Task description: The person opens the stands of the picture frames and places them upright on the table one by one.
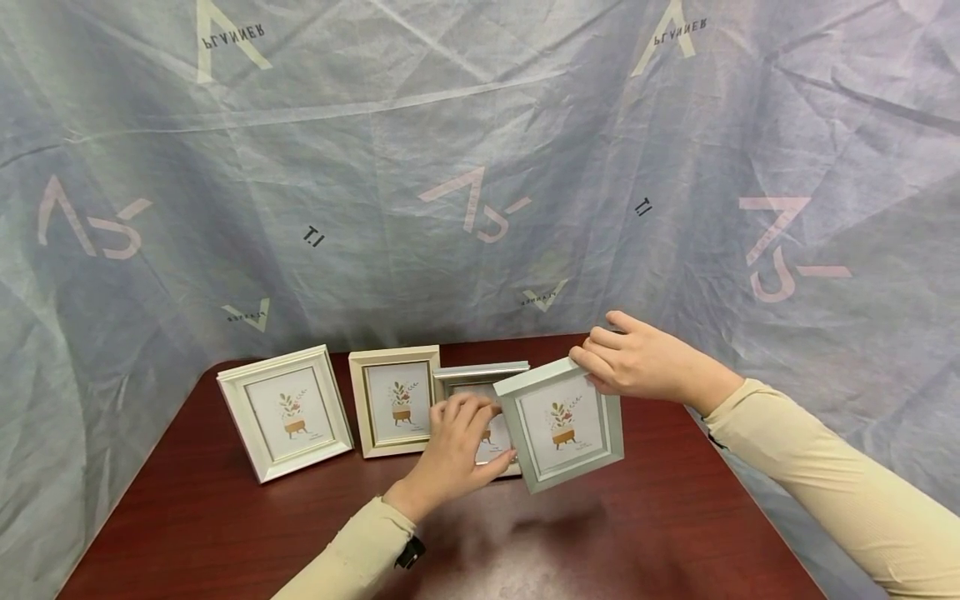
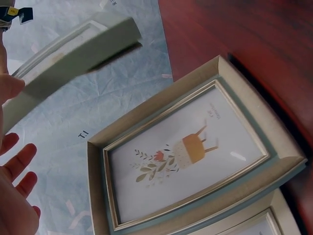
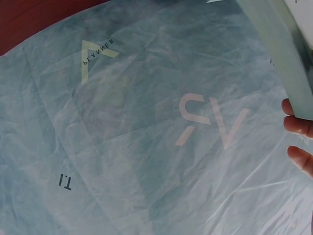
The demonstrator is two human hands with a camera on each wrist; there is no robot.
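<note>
My right hand (image 1: pixel 637 358) grips the upper right corner of a pale green picture frame (image 1: pixel 508 417), holding it tilted above the table. In the right wrist view, fingertips (image 3: pixel 298 126) touch the frame's edge. My left hand (image 1: pixel 453 450) is by that frame's lower left side, its fingers spread and loosely bent; contact with the frame cannot be told. Behind the left hand stands a silver-edged picture frame (image 1: pixel 480 371), partly hidden. Left of it stand a cream-gold picture frame (image 1: pixel 360 408) and a white picture frame (image 1: pixel 255 433). Each holds a potted-plant print.
The frames stand in a row toward the back of a dark red wooden table (image 1: pixel 300 533). A grey-blue printed cloth (image 1: pixel 390 167) hangs behind and at both sides of the table.
</note>
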